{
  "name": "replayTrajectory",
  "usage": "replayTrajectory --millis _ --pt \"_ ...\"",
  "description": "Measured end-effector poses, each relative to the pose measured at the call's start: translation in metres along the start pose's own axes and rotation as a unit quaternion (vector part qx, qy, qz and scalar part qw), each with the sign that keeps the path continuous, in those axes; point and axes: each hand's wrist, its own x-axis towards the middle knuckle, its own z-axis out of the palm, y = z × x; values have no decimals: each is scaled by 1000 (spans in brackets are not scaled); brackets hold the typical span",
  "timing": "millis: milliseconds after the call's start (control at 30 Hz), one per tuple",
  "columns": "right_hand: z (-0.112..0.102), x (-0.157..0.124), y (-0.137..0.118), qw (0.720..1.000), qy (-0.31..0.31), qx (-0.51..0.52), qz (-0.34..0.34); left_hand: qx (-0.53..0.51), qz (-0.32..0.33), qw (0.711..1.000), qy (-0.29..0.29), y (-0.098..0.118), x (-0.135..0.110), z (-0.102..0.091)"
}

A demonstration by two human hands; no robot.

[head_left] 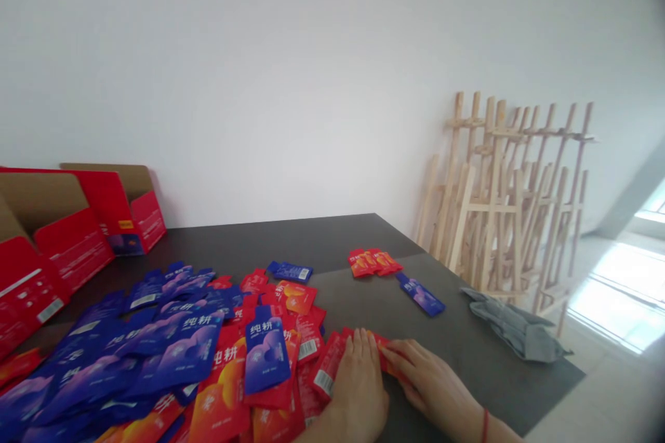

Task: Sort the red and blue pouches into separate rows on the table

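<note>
My left hand [358, 384] lies flat with its fingers stretched out, pressing on red pouches. One red pouch with a barcode [327, 368] pokes out to the left of it. Close on the right, my right hand [429, 381] pinches the edge of a red pouch [382, 353], which my left hand partly covers. A blue pouch [267, 349] rests on red ones in the pile just left of my hands. Many blue pouches [181, 346] lie heaped farther left.
Red cardboard boxes [77, 235] stand open at the left. Beyond my hands, several red pouches [374, 262] lie fanned, near a single blue pouch [420, 294]. A grey folded bag [519, 329] is at the dark table's [332, 291] right edge. Wooden easels [493, 208] lean behind.
</note>
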Motion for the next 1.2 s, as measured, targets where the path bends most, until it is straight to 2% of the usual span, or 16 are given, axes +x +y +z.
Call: replayTrajectory --millis 133,267,333,400,433,500,633,733,933,1200 --pt "2 6 10 998 11 -11 -53 -2 -28 999 25 1 5 6" --pt "-20 15 47 997 25 -39 -59 -7 -9 996 89 -3 10 5" --pt "-40 29 75 996 50 -80 -6 -9 -10 996 88 -4 13 9" --pt "-58 51 102 983 56 -145 93 -11 -18 998 66 -4 15 17" --pt "-64 65 114 972 47 -181 139 -12 -18 998 57 -4 17 22" --pt "-67 98 133 962 40 -207 171 -11 -16 999 48 -3 19 31" --pt "-46 157 152 959 23 -219 178 -14 -16 999 33 -2 22 39" --pt "-23 183 159 957 11 -218 189 -22 -17 999 19 -1 24 39" --pt "8 187 170 965 -10 -179 193 -24 -22 999 -15 2 28 40" --pt "11 184 187 975 -18 -115 189 -5 -24 1000 -6 2 29 42"
